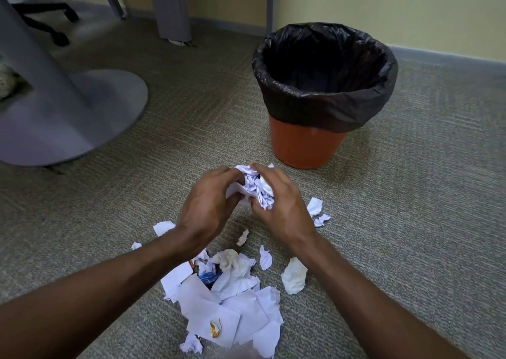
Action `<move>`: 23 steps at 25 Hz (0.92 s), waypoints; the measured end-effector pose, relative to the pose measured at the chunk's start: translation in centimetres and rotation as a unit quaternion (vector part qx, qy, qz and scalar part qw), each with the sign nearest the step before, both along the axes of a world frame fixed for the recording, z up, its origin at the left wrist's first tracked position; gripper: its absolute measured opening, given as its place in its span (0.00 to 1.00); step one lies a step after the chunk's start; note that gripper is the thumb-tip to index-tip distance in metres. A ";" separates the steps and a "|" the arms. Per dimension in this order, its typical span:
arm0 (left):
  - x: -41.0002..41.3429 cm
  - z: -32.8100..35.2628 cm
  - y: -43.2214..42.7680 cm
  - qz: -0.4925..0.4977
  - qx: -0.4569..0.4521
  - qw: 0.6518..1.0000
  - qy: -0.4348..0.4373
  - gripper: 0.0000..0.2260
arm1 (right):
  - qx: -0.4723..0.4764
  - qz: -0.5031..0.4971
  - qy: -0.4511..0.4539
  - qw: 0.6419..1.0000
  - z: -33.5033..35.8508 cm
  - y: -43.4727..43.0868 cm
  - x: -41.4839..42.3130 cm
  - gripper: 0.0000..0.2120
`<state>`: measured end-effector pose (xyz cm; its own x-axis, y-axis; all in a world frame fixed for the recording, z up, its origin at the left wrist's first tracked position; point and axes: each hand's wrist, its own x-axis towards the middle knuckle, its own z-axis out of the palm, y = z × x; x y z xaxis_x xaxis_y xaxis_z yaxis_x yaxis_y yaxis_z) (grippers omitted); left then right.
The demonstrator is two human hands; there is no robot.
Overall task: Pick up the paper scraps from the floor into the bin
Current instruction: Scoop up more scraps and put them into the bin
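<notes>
Hands, left (206, 208) and right (283, 210), clench one wad of paper scraps (256, 187) above the carpet, near the orange bin (306, 147). Best squeeze tight, carrying it over the rim before loosening; more scraps (232, 304) remain below.

Single head-worn view, angled forward and down, close over the hands (246, 208), carpet (410, 221) beyond

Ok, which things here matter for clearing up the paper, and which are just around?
Part of the job:
- wad of scraps held by left hand and right hand
- scrap pile
- bin

Just around:
- table base
- chair legs
</notes>
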<state>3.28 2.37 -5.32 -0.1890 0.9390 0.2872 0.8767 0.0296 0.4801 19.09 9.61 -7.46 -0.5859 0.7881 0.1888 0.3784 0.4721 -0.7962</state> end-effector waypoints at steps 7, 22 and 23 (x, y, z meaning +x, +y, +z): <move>0.6 8.8 5.4 -0.013 0.150 0.989 0.002 0.09 | 0.155 -0.013 0.094 0.983 9.1 5.2 0.3 0.35; 4.1 15.1 22.2 -0.017 0.215 0.970 -0.111 0.07 | 0.256 -0.130 0.048 0.957 17.2 20.5 2.7 0.29; 4.3 14.6 23.1 -0.014 0.196 0.973 -0.124 0.08 | 0.244 -0.136 0.026 0.960 16.8 21.3 2.9 0.29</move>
<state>7.57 25.46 9.30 -0.2738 0.7719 0.5738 0.7304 -0.2213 0.6462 21.94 30.92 9.35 -0.3513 0.7204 0.5980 0.5066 0.6834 -0.5256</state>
